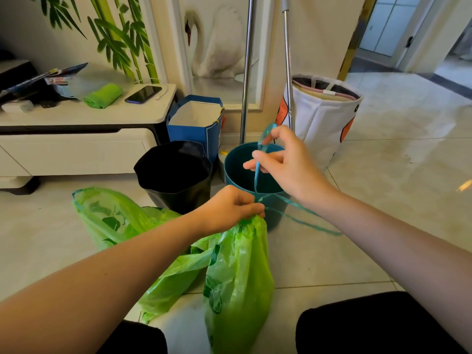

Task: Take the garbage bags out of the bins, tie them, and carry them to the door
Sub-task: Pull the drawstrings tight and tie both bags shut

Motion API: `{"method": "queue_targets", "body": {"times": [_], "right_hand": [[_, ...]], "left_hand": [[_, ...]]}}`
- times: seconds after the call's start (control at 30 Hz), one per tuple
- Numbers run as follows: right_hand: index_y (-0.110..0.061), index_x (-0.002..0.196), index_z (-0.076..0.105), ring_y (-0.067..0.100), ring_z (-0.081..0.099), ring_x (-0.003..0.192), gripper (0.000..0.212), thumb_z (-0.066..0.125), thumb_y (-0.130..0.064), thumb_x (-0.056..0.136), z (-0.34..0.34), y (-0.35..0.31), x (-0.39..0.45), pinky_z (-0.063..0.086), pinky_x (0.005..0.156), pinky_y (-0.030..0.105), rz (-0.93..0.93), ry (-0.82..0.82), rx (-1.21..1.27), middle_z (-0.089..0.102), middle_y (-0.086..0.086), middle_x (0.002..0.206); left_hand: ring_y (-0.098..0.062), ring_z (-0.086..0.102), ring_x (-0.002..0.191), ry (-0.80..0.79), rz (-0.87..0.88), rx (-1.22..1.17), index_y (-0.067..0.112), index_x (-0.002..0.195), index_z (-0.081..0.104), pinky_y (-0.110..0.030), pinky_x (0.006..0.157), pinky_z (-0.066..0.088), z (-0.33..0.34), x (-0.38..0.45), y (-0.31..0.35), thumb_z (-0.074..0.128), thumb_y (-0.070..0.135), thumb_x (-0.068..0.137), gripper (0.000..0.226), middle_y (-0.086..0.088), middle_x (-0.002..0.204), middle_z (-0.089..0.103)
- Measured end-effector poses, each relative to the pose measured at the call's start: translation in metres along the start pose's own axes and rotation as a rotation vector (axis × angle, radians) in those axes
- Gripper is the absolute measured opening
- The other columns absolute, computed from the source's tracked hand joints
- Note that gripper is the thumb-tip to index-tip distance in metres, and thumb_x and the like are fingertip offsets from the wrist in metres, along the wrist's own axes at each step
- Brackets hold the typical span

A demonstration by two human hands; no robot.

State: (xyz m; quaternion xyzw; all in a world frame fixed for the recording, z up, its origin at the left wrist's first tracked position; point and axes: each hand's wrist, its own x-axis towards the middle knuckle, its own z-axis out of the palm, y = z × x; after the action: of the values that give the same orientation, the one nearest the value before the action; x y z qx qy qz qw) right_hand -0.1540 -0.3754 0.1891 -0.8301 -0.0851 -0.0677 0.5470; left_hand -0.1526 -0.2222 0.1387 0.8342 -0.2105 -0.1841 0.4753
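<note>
- The left hand point(231, 208) is closed in a tight pinch around the gathered neck of a green garbage bag point(237, 282), which hangs straight down below the fist.
- The right hand point(283, 159), raised above and to the right of the left, is partly curled; its thumb and fingers grip a blue drawstring point(256, 175) that runs taut down to the bag's neck at the left hand.
- A loop of the same string sticks out above the right fingers, and two more strands trail off under the right forearm.
- A second green bag point(115, 218) lies slumped on the floor beneath the left forearm, its mouth open.
- Just beyond the hands stand a teal bin point(237, 175), directly behind the right hand, and a black bin point(173, 175) above the left wrist.
- The left fist hides the knot point, so whether the string is already tied cannot be told.
- The right hand covers part of the teal bin's rim; the black bin's inside is too dark to read.
- The held bag's bottom is cut off by the frame's lower edge.
</note>
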Motion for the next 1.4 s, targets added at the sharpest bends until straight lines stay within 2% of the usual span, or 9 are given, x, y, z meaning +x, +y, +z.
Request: {"method": "queue_targets", "body": {"times": [0.23,0.37,0.47,0.57,0.73,0.9,1.0,1.17,1.4], "right_hand": [[-0.02,0.102,0.042,0.022,0.067,0.086,0.035,0.039,-0.054,0.092,-0.004,0.02,-0.007,0.053,0.082,0.045,0.165,-0.288,-0.43,0.069,0.009,0.098],[-0.019,0.103,0.055,0.009,0.057,0.06,0.028,0.04,-0.041,0.097,-0.009,0.021,-0.009,0.044,0.062,0.026,0.112,-0.395,-0.484,0.07,0.0,0.076],[-0.006,0.076,0.059,0.012,0.046,0.056,0.039,0.047,-0.039,0.095,-0.012,0.02,-0.006,0.036,0.059,0.029,0.039,-0.371,-0.503,0.052,-0.001,0.057],[-0.018,0.067,0.054,0.009,0.045,0.047,0.032,0.052,-0.036,0.093,-0.013,0.02,-0.005,0.039,0.055,0.024,0.032,-0.35,-0.496,0.05,-0.004,0.046],[-0.01,0.08,0.058,0.014,0.063,0.053,0.025,0.049,-0.029,0.095,-0.007,0.022,-0.012,0.049,0.05,0.024,0.283,-0.536,-0.334,0.075,0.006,0.08],[-0.02,0.106,0.067,-0.002,0.058,0.076,0.019,0.062,-0.023,0.089,0.007,0.043,-0.013,0.046,0.073,0.022,0.104,-0.417,-0.417,0.068,-0.005,0.105],[-0.017,0.104,0.066,0.008,0.063,0.074,0.02,0.067,-0.023,0.085,0.021,0.049,-0.012,0.05,0.069,0.023,0.148,-0.419,-0.212,0.068,-0.002,0.107],[-0.021,0.092,0.066,0.003,0.062,0.077,0.013,0.072,-0.024,0.081,0.024,0.053,-0.009,0.049,0.075,0.024,0.128,-0.427,-0.176,0.068,-0.003,0.098],[-0.025,0.082,0.063,-0.018,0.053,0.053,0.012,0.066,-0.014,0.085,0.022,0.051,-0.003,0.037,0.056,0.008,0.095,-0.422,-0.227,0.062,-0.012,0.08]], "left_hand": [[-0.005,0.066,0.085,0.07,-0.121,-0.224,-0.002,0.075,0.068,-0.016,0.075,0.049,-0.011,0.002,-0.009,0.055,0.024,0.096,0.036,-0.009,0.103,0.075],[-0.003,0.054,0.065,0.101,-0.197,-0.273,0.011,0.068,0.071,-0.023,0.069,0.041,-0.016,0.003,-0.012,0.053,0.027,0.097,0.037,-0.006,0.095,0.075],[-0.01,0.057,0.073,0.148,-0.291,-0.376,0.009,0.084,0.074,-0.028,0.077,0.042,-0.021,0.005,-0.015,0.054,0.027,0.096,0.03,-0.003,0.082,0.072],[-0.015,0.06,0.081,0.145,-0.333,-0.466,0.011,0.098,0.075,-0.031,0.082,0.042,-0.026,0.004,-0.019,0.056,0.027,0.095,0.025,-0.003,0.084,0.073],[-0.004,0.062,0.063,0.112,-0.291,-0.443,0.004,0.101,0.074,-0.016,0.058,0.047,-0.029,0.001,-0.02,0.062,0.023,0.091,0.024,-0.001,0.082,0.073],[-0.014,0.065,0.08,0.044,-0.219,-0.391,0.004,0.089,0.074,-0.029,0.08,0.054,-0.029,0.0,-0.02,0.063,0.02,0.09,0.02,-0.004,0.084,0.074],[-0.012,0.062,0.074,0.019,-0.175,-0.348,0.008,0.077,0.074,-0.025,0.074,0.051,-0.03,-0.002,-0.018,0.065,0.019,0.088,0.019,-0.001,0.075,0.072],[0.0,0.059,0.052,0.005,-0.183,-0.346,-0.011,0.094,0.068,-0.011,0.051,0.045,-0.033,-0.004,-0.016,0.061,0.014,0.091,0.026,0.003,0.064,0.069],[-0.014,0.068,0.081,0.066,-0.135,-0.23,-0.001,0.097,0.073,-0.023,0.076,0.055,-0.038,-0.002,-0.019,0.07,0.005,0.082,0.017,-0.013,0.091,0.074]]}}
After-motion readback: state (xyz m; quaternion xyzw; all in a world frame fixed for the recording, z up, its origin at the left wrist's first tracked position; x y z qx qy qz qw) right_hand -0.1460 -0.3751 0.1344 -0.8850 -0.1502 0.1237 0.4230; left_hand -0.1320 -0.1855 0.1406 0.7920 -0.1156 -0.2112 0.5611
